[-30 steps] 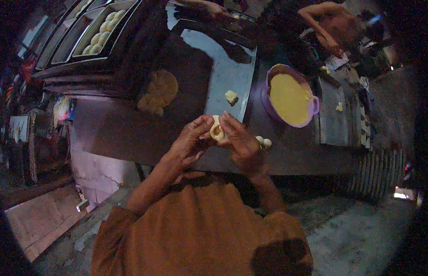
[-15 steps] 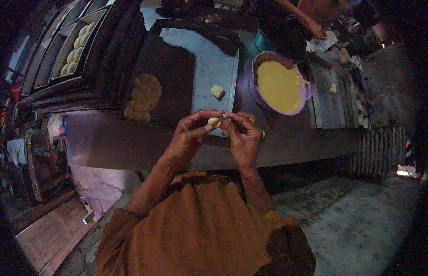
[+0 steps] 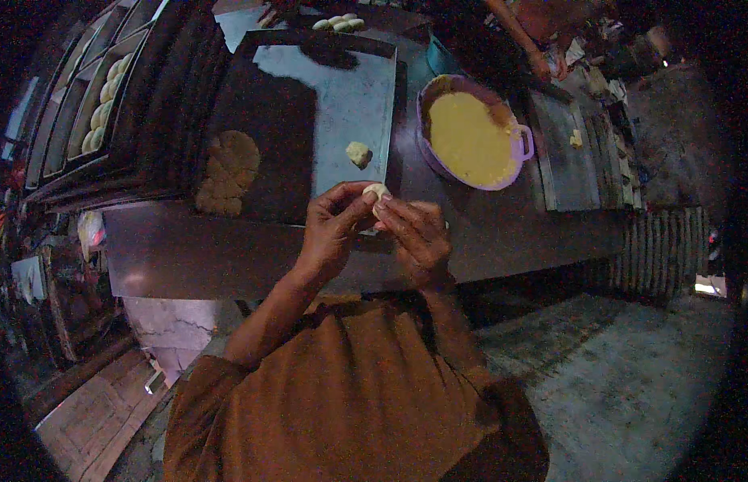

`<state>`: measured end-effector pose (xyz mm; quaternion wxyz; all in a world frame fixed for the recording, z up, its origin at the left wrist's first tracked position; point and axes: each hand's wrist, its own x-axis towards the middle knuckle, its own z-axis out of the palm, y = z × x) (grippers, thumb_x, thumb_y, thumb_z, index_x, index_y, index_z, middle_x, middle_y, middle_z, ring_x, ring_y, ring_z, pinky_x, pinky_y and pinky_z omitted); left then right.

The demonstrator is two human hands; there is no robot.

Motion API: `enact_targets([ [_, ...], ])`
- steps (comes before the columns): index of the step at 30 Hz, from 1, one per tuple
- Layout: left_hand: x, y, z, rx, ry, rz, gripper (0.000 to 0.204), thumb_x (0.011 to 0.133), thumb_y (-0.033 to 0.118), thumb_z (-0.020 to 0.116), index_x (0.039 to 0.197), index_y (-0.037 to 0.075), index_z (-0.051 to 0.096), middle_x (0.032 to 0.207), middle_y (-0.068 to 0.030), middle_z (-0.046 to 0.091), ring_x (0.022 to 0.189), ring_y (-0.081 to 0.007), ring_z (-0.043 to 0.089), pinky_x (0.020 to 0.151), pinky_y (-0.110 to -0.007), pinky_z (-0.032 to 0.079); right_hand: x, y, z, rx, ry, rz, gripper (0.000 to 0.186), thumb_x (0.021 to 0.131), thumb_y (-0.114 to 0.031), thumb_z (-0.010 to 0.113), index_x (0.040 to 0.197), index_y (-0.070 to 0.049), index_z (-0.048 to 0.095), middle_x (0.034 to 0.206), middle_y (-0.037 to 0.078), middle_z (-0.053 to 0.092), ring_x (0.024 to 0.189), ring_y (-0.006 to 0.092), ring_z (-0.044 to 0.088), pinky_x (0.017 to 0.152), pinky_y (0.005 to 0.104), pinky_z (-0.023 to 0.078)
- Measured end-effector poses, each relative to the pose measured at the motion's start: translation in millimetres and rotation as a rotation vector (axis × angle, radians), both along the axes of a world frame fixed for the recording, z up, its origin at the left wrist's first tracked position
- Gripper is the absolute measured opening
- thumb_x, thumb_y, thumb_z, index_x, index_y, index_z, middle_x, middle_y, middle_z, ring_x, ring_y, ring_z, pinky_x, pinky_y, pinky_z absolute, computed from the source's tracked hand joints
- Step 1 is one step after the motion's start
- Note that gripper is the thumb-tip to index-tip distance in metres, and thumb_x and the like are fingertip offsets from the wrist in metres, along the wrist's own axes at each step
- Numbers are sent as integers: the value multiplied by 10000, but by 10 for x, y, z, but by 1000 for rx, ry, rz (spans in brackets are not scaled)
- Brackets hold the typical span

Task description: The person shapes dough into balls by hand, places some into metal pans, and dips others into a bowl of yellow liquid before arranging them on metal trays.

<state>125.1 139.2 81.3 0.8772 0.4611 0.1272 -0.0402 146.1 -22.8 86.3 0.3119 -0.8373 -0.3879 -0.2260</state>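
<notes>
My left hand [image 3: 332,229] and my right hand [image 3: 414,237] meet at the near end of a metal tray [image 3: 348,104], pinching a small piece of pale dough [image 3: 379,190] between their fingers. Part of the dough is hidden behind my fingertips. Just beyond them a rough lump of dough [image 3: 358,153] lies on the tray. To the right is a purple handled basin [image 3: 520,140] holding a yellow mixture [image 3: 470,136]. A brown, segmented flat piece [image 3: 228,173], too dim to identify, lies left of my hands.
Dark stacked trays [image 3: 165,104] with pale dough balls [image 3: 109,92] stand at left. At the back are more dough pieces [image 3: 338,24], a teal container [image 3: 438,52] and another person's arm [image 3: 515,36]. A second metal tray [image 3: 555,161] lies at right on the table [image 3: 165,257].
My fingers have shifted around the dough, turning it; my right fingers now lie over its near side. The view has moved, so the trays and basin appear higher and farther left.
</notes>
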Motion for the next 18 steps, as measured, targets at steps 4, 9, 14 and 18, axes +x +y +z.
enact_targets([
  [4, 9, -125, -112, -70, 66, -31, 208, 911, 174, 642, 1041, 11, 647, 938, -59, 666, 828, -127, 637, 708, -273, 544, 26, -91, 91, 26, 69, 41, 413, 721, -40, 745, 1123, -102, 672, 1110, 44, 640, 941, 240, 602, 803, 347, 509],
  [9, -3, -302, -163, 25, 127, -21, 223, 896, 202, 661, 1029, 23, 652, 912, -50, 668, 780, -118, 638, 651, -261, 544, 82, -322, -70, 5, 23, 127, 415, 683, -33, 752, 1085, -108, 684, 1016, 34, 647, 878, 230, 602, 762, 346, 503],
  [14, -71, -484, -158, 249, 28, -23, 243, 906, 204, 645, 1074, 29, 656, 945, -56, 680, 789, -111, 634, 647, -252, 533, 95, -519, -127, -60, 37, 106, 404, 654, -44, 778, 1044, -94, 682, 960, 39, 638, 820, 221, 606, 724, 333, 507],
  [18, -105, -547, -132, 380, -58, -117, 261, 923, 209, 622, 1106, 25, 651, 998, -55, 681, 842, -111, 624, 717, -258, 515, -10, -519, -109, 191, 424, -101, 380, 689, -81, 800, 1048, -80, 675, 926, 43, 630, 836, 167, 609, 722, 292, 521],
])
